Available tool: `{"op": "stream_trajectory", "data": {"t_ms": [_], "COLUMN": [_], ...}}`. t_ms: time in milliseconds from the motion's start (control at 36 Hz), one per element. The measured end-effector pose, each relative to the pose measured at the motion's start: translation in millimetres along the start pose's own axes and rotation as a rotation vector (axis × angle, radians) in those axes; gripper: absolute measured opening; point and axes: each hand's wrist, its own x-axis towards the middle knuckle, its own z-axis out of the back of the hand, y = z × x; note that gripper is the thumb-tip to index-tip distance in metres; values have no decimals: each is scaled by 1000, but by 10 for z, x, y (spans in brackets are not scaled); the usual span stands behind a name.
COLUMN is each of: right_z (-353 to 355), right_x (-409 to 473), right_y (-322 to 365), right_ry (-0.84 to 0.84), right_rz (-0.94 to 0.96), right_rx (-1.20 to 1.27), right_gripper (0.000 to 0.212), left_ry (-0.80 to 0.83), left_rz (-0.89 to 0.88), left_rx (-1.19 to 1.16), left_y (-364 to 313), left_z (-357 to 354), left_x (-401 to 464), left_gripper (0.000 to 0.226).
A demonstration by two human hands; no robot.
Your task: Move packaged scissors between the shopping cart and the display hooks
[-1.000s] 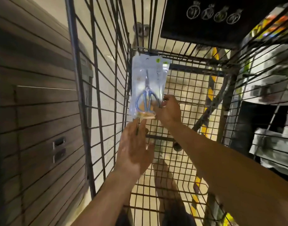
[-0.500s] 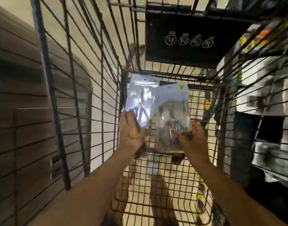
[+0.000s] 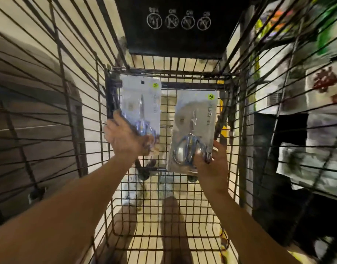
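Item: panelled wall, far left. Brown and slatted, seen through the bars; it plays no part in the handling.

Item: shopping cart, wire mesh. Its side walls rise on either hand and its grid floor lies below the arms. The person leans in from above, so both arms reach down into the basket.

Item: left hand. Its grip lies on the lower left corner of the left scissors pack, fingers curled at the pack's edge; how tightly they close is blurred, but the pack appears held. The pack stands upright near the cart's far left corner, hang-hole end up, probably so that it can go straight onto a hook.

Item: left scissors pack. Clear bag with a pale card, blades pointing up, blue handles low beside the hand, a small yellow sticker at the top right.

Item: black placard, top centre, on the cart's far end, bearing four round white warning marks.

Item: right scissors pack. Same kind, held a little lower than the left one and apart from it, slightly tilted, with a yellow sticker at its top right.

Item: right hand. Its grip pinches the lower right corner of that pack, thumb over the front near the handles. Holding by the bottom leaves the top free, a sensible hold for hanging.

Item: store shelves, right, beyond the bars; goods too blurred to name. No display hooks can be made out.

Judgement: both packs are inside the cart, one per hand, being lifted out or set down; which, cannot be told.
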Motion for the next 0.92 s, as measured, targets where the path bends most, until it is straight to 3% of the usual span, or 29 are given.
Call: {"op": "stream_trajectory", "data": {"t_ms": [194, 389, 611, 750, 917], "right_z": [-20, -54, 125, 387, 568], "right_x": [-2, -87, -679, -1339, -2334], "right_y": [-44, -41, 204, 595, 920], "right_ry": [-14, -43, -48, -89, -207], "right_rz": [21, 82, 155, 245, 181], "right_rx": [-31, 0, 46, 136, 364], "right_gripper": [60, 57, 51, 42, 62], "left_ry": [141, 215, 249, 281, 333], "left_rz": [-55, -94, -227, -413, -628], "left_rx": [-531, -711, -799, -782, -837], "left_y": [121, 95, 101, 113, 128], "left_z": [-32, 98, 705, 1386, 2452], "left_x": [-121, -266, -658, -1058, -1652], "left_gripper": [56, 33, 39, 45, 58]}}
